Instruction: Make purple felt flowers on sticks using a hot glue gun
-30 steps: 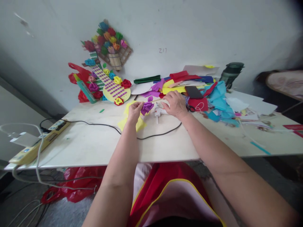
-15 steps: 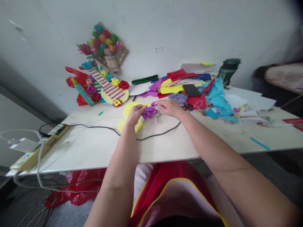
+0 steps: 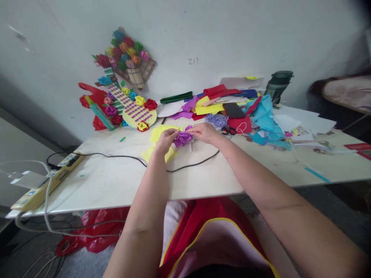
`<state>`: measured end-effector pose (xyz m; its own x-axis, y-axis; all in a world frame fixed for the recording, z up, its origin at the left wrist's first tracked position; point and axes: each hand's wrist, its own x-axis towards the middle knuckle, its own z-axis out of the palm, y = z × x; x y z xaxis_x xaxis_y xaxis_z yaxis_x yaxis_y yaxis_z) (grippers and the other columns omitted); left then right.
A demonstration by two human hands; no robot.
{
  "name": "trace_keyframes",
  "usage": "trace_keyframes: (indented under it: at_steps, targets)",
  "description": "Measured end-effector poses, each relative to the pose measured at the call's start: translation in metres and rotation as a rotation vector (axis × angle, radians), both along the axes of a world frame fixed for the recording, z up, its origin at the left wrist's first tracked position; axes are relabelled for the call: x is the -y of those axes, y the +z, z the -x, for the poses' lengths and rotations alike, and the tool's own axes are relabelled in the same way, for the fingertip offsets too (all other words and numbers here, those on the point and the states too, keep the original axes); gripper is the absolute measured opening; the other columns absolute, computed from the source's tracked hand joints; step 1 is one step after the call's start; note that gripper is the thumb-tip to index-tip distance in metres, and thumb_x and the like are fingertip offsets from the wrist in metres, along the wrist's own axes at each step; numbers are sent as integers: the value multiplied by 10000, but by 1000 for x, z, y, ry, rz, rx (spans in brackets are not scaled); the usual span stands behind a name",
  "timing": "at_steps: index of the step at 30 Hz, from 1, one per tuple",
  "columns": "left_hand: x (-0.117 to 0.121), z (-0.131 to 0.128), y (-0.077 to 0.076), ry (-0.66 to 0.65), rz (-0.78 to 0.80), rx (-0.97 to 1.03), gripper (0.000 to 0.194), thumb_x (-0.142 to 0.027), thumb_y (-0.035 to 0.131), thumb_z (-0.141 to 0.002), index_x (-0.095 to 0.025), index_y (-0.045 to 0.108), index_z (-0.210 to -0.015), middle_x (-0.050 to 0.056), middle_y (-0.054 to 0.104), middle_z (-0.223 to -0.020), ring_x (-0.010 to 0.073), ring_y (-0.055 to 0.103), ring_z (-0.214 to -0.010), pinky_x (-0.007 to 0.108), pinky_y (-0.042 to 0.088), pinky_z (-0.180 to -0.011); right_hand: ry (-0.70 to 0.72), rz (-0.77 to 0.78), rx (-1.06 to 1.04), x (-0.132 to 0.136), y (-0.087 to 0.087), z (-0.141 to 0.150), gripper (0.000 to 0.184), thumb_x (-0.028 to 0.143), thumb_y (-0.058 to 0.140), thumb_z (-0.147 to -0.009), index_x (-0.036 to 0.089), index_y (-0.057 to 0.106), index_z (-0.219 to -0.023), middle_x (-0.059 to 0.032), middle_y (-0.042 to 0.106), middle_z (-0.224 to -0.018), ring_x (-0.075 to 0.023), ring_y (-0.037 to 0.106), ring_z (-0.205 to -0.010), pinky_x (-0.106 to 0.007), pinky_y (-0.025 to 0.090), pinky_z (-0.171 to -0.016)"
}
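Note:
A purple crepe-paper flower (image 3: 182, 139) is between my two hands, just above the table. My left hand (image 3: 168, 139) pinches its left edge with thumb and fingertips. From the other side, my right hand (image 3: 205, 133) has its fingertips closed on the flower's upper right petals. Under and behind the left hand lies yellow crepe paper (image 3: 171, 155). A small white piece of the glue gun (image 3: 190, 147) shows below the right fingers; the rest of it is hidden by that hand.
A black cord (image 3: 197, 165) curves across the table to a power strip (image 3: 48, 184). Scissors (image 3: 228, 131), purple shredded paper (image 3: 216, 120) and a phone (image 3: 233, 110) lie beyond my right hand. A decorated paper guitar (image 3: 139, 114) leans at the back left; a bottle (image 3: 277, 87) stands back right.
My right hand has come left and down from above the glue gun onto the flower, covering most of the gun. A thin stick seen earlier at its fingers no longer shows clearly. My left hand keeps its pinch.

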<state>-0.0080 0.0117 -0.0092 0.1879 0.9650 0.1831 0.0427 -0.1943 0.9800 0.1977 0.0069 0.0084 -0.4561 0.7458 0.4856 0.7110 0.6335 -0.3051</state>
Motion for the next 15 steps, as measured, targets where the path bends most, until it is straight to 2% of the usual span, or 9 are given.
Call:
trace_keyframes:
  at_steps: [5, 10, 15]
  targets:
    - [3, -1, 0, -58, 56, 112, 440, -532, 792, -636, -141, 639, -771, -2, 581, -608, 74, 476, -492, 210, 348, -482, 2, -63, -9, -3, -3, -1, 246, 260, 593, -884, 290, 772, -1050, -18, 772, -966, -169, 680, -875, -250, 464, -713]
    - [8, -2, 3, -87, 116, 213, 589, -355, 880, -544, -157, 630, -1040, 37, 690, -807, 116, 619, -620, 218, 442, -567, -7, -69, -37, -3, -2, -1, 267, 214, 588, -877, 282, 767, -1064, -29, 767, -944, -165, 674, -860, -256, 470, -738]
    - [13, -8, 5, -135, 129, 285, 589, -190, 864, -497, -155, 611, -1028, 42, 698, -906, 157, 668, -777, 282, 512, -730, -16, -58, -55, -2, -2, -1, 286, 193, 578, -874, 257, 763, -1084, -46, 765, -941, -168, 674, -857, -256, 478, -752]
